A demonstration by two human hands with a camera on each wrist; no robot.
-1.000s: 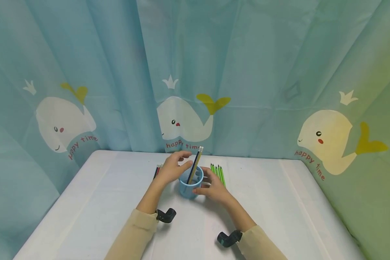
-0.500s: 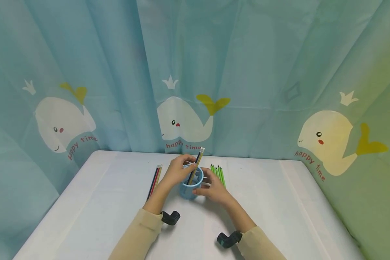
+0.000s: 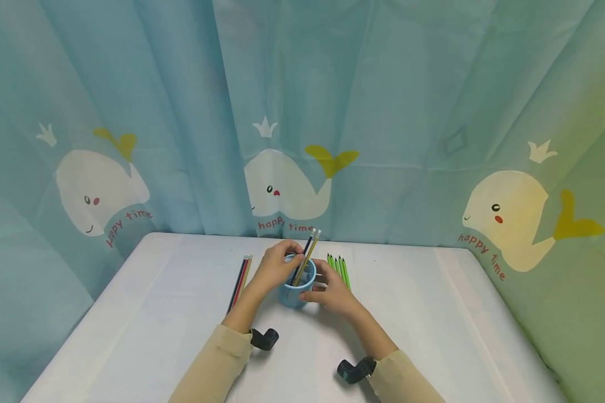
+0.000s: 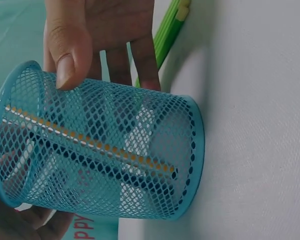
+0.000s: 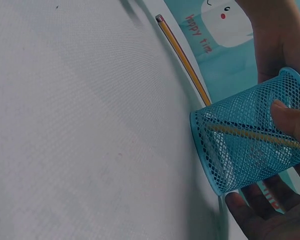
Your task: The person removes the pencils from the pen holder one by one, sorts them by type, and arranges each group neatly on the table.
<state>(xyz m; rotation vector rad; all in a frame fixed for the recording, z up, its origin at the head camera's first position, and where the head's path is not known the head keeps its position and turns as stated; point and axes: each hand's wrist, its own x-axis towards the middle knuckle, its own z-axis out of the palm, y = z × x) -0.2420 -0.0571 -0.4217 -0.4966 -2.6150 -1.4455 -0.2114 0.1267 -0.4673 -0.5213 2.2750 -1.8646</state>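
Observation:
A light-blue mesh pencil cup (image 3: 291, 300) stands upright on the table. Two eraser-tipped pencils lean in it, a dark pencil (image 3: 308, 244) and a yellow pencil (image 3: 310, 252). My left hand (image 3: 276, 266) is over the cup's left rim, thumb and fingertips pinching the dark pencil; the exact contact is partly hidden. With my right hand (image 3: 335, 294) I hold the cup's right side, thumb in front and fingers behind. In the left wrist view the right thumb (image 4: 67, 70) touches the mesh, and the yellow pencil's lower end shows through it.
Dark, red and yellow pencils (image 3: 241, 280) lie side by side left of the cup. Several green pencils (image 3: 344, 271) lie behind my right hand. The white table (image 3: 423, 313) ends at a blue-green whale-print curtain (image 3: 408, 140).
My left hand has moved right and closed its fingertips at the rim. The two pencils, together before, have fanned apart at the top, the yellow one tilting right. My right hand stays on the cup.

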